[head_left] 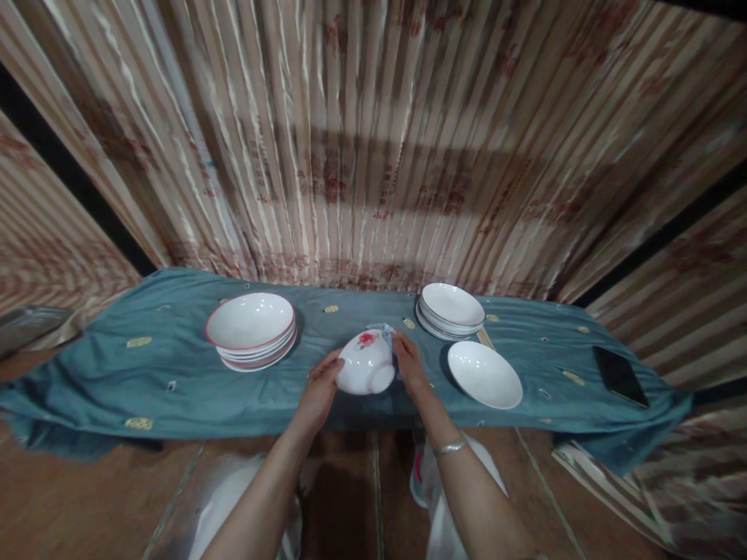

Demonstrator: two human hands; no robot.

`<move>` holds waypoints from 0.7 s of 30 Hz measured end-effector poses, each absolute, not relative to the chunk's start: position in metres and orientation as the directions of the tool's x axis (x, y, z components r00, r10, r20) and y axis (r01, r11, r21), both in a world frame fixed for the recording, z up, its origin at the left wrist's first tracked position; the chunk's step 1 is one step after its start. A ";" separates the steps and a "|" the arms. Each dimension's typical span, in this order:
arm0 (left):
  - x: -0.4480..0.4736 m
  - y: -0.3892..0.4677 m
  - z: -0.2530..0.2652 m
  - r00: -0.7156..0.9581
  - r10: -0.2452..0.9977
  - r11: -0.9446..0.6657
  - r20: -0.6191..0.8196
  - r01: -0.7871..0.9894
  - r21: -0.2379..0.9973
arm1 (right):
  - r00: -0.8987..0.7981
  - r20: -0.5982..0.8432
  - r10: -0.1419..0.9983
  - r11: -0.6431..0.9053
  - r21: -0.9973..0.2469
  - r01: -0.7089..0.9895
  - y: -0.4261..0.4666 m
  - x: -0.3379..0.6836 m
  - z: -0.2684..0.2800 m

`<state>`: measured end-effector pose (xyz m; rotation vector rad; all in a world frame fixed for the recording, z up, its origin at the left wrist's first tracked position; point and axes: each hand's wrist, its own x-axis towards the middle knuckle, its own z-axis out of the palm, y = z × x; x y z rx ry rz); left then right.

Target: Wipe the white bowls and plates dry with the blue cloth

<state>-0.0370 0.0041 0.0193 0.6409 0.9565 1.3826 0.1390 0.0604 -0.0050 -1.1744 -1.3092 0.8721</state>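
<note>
A white bowl (pixel 359 372) with a red flower is held tilted over the table's front edge, its foot ring turned toward me. My left hand (pixel 320 387) grips its rim from the left. At the upper right of the bowl, my right hand (pixel 409 362) is closed on a light blue cloth (pixel 387 334) pressed against the rim. Part of the cloth shows along the far rim; the bowl's inside is hidden. To the right of my right hand lies a single white plate (pixel 485 375), shallow and deep-rimmed.
A stack of white bowls with red rims (pixel 250 323) stands on the left. Several dark-rimmed white plates (pixel 452 305) are stacked at the back right. A black phone-like slab (pixel 619 375) lies far right on the teal tablecloth (pixel 175 397). Curtains (pixel 362 194) hang behind.
</note>
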 end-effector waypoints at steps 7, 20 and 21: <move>-0.038 0.002 0.022 -0.014 0.989 0.125 -0.144 -0.419 0.899 | -0.016 0.377 0.926 0.363 -0.879 0.308 0.045 0.133 0.008; -0.035 0.000 0.014 -0.109 0.991 0.018 -0.083 -0.501 0.865 | -0.397 0.474 0.786 0.579 -0.338 0.742 -0.018 0.094 0.032; -0.034 0.000 0.014 -0.099 0.992 0.023 -0.083 -0.496 0.868 | -0.378 0.482 0.791 0.569 -0.348 0.745 -0.016 0.096 0.031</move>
